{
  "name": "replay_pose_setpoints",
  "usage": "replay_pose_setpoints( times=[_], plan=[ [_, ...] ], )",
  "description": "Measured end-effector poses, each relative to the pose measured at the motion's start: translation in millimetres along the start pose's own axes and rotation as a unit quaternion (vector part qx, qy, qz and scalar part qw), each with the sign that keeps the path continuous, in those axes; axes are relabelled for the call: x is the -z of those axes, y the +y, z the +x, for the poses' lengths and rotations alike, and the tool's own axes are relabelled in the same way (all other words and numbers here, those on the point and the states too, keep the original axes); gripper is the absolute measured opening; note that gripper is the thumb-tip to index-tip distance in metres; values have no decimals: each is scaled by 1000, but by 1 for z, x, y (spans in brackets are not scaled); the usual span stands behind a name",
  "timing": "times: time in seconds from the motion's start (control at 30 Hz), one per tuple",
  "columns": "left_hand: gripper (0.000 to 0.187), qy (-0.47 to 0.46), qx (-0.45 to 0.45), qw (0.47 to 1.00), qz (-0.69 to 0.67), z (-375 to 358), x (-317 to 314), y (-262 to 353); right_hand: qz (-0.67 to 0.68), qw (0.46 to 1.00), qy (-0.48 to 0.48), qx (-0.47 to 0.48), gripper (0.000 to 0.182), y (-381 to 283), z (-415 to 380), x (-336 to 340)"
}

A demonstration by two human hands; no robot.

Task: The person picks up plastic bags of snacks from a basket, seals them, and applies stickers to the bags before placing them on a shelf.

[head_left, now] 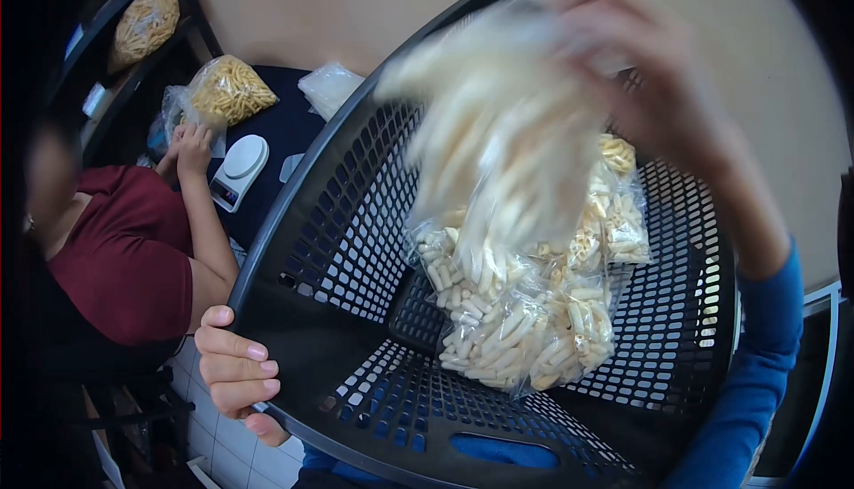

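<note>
A large black perforated basket (338,222) fills the middle of the view, tilted. My left hand (238,369) grips its rim at the lower left, fingers wrapped over the edge. Above the basket, my right hand (636,62) holds the top of a clear bag of pale sticks (507,142); both are blurred by motion. Several clear bags with pale, stick-shaped pieces (498,338) lie inside the basket, below the held bag, which hides some of them. A bag with yellower pieces (617,154) shows near the right inner side.
At the left, a person in a dark red top (133,258) has hands near a big bag of yellow sticks (231,90). A white kitchen scale (240,171) and some clear plastic bags (331,88) lie on the dark table (283,88). A shelf holds another filled bag (145,24).
</note>
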State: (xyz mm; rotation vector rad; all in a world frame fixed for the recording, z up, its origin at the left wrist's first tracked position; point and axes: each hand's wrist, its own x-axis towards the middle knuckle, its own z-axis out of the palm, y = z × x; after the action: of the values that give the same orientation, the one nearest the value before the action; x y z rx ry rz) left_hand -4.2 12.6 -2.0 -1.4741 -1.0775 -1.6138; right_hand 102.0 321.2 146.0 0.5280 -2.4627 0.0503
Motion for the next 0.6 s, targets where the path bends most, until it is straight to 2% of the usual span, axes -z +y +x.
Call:
replay_pose_setpoints(
  times=[0.03,0.07,0.1,0.17,0.23,0.3,0.37,0.4,0.43,0.5,0.57,0.6],
  plan=[
    [25,6,11,1000,5,0,-1,2,-115,992,27,-30,16,14,-11,28],
    [25,11,22,1000,10,-1,-2,3,-326,945,8,8,17,36,-27,70],
    [25,14,19,1000,5,-1,-3,5,-245,961,46,-117,20,44,-39,99],
    [24,16,31,999,19,0,-5,6,-334,927,93,-144,20,54,-68,149],
    [25,38,12,999,6,-3,-7,2,-448,855,92,-244,22,64,-114,193],
    [23,34,3,999,-1,-6,0,-1,-503,833,71,-221,20,76,-172,226],
    [23,35,-13,999,-24,-11,7,-8,-425,846,26,-321,18,73,-230,236],
    [23,34,-28,999,-29,-14,11,-12,-401,841,-33,-363,16,69,-250,230],
    [23,33,-42,998,-33,-16,14,-15,-373,831,-90,-402,14,62,-268,222],
    [23,25,-44,998,-36,-18,20,-16,-262,816,-134,-498,9,38,-277,184],
    [22,14,-46,998,-34,-18,22,-18,-200,800,-147,-546,11,32,-301,146],
    [22,14,-44,998,-39,-19,22,-19,-181,811,-153,-535,12,27,-306,125]
  ],
)
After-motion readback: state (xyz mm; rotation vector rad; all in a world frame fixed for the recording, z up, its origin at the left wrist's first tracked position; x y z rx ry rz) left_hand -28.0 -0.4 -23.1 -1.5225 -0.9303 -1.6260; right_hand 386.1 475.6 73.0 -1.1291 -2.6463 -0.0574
